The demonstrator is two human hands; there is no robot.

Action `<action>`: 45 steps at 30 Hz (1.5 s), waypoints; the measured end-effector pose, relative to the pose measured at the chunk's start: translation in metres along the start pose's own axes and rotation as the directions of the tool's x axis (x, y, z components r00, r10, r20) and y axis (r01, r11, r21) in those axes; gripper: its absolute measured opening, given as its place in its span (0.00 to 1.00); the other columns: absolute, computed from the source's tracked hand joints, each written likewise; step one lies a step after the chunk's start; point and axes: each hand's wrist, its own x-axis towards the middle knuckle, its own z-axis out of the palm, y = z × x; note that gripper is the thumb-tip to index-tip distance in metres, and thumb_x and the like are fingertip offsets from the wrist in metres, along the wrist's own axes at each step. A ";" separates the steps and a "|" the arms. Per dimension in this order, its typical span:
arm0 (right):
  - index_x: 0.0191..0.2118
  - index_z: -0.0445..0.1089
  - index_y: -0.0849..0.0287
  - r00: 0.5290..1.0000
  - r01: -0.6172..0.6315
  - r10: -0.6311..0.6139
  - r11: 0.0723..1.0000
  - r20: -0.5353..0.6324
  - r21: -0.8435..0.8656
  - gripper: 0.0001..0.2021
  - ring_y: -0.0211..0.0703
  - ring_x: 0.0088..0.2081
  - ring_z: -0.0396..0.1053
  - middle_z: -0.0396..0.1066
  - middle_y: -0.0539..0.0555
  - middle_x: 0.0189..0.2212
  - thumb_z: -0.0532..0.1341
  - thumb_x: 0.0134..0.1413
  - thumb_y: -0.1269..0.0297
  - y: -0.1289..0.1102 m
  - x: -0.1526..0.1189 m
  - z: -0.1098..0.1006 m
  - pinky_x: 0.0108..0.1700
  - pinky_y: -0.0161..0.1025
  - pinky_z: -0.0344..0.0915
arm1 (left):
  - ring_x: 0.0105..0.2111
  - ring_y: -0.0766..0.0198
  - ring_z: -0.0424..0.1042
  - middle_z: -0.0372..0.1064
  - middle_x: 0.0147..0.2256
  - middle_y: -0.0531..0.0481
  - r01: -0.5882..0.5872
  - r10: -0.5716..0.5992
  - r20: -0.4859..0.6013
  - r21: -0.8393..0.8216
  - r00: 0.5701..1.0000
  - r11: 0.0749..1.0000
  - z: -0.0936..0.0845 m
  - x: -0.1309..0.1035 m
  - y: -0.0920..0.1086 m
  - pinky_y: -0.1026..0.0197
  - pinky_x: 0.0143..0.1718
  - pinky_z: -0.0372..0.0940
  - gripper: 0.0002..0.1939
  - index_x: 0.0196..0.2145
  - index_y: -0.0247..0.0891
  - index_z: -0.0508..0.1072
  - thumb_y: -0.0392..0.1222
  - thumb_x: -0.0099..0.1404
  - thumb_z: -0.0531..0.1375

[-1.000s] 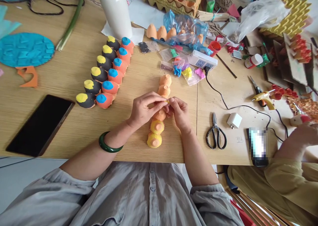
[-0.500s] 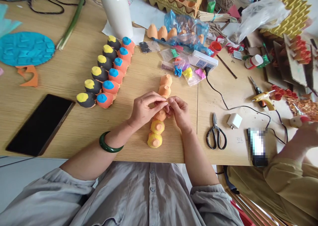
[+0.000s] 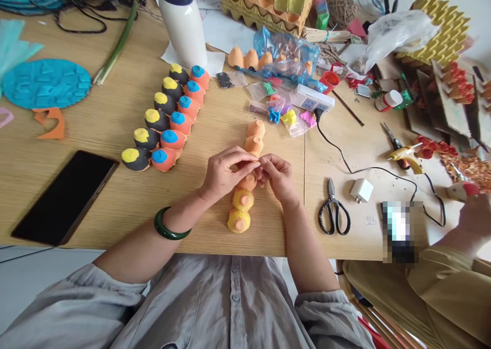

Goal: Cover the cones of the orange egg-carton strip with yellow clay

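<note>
A single strip of egg-carton cups [image 3: 254, 145] runs away from me on the table. Its two nearest cups have yellow coatings [image 3: 238, 222] with a bare orange centre; the far ones are plain orange. Above the middle of the strip, my left hand [image 3: 226, 174] and my right hand [image 3: 281, 178] meet at their fingertips. Both are closed in a pinch, and whatever lies between the fingers is too small or hidden to name. The hands cover part of the strip. To the left stand joined rows of black cups with yellow tops [image 3: 152, 116] and orange cups with blue tops [image 3: 180, 119].
Black-handled scissors [image 3: 333, 208], a white plug adapter [image 3: 361, 190] and a glue gun [image 3: 407, 155] lie right. A power strip [image 3: 312, 99] and bags of coloured clay [image 3: 289, 118] sit beyond. A dark tablet [image 3: 65, 198] lies left. Another person's hand [image 3: 475, 216] is at far right.
The view has shifted slightly, so the table's things appear a little lower. My hands stay pinched together over the strip, with only slight finger movement.
</note>
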 end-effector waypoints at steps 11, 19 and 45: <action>0.34 0.74 0.57 0.984 0.020 -0.009 0.998 -0.178 0.065 0.18 0.32 0.21 0.62 0.71 0.45 0.24 0.75 0.49 0.48 0.004 0.006 -0.008 0.22 0.32 0.64 | 0.22 0.69 0.70 0.77 0.27 0.52 0.468 -0.520 -0.022 -0.405 0.854 0.786 0.003 0.003 -0.013 0.66 0.27 0.68 0.12 0.33 0.37 0.82 0.50 0.62 0.71; 0.35 0.75 0.58 0.982 0.019 -0.003 0.996 -0.188 0.087 0.17 0.35 0.28 0.70 0.74 0.47 0.27 0.75 0.50 0.51 0.010 0.005 -0.008 0.33 0.35 0.72 | 0.25 0.67 0.72 0.77 0.26 0.52 0.589 -0.620 0.100 -0.462 0.778 0.664 0.011 -0.002 -0.005 0.64 0.28 0.70 0.18 0.33 0.37 0.82 0.57 0.58 0.73; 0.42 0.78 0.55 0.977 0.145 -0.116 0.977 -0.179 0.154 0.14 0.36 0.29 0.70 0.75 0.47 0.28 0.75 0.52 0.57 0.009 0.008 -0.016 0.34 0.36 0.74 | 0.26 0.68 0.71 0.76 0.27 0.51 0.542 -0.587 -0.002 -0.384 0.809 0.748 0.002 0.005 -0.010 0.66 0.30 0.67 0.19 0.31 0.36 0.79 0.57 0.60 0.70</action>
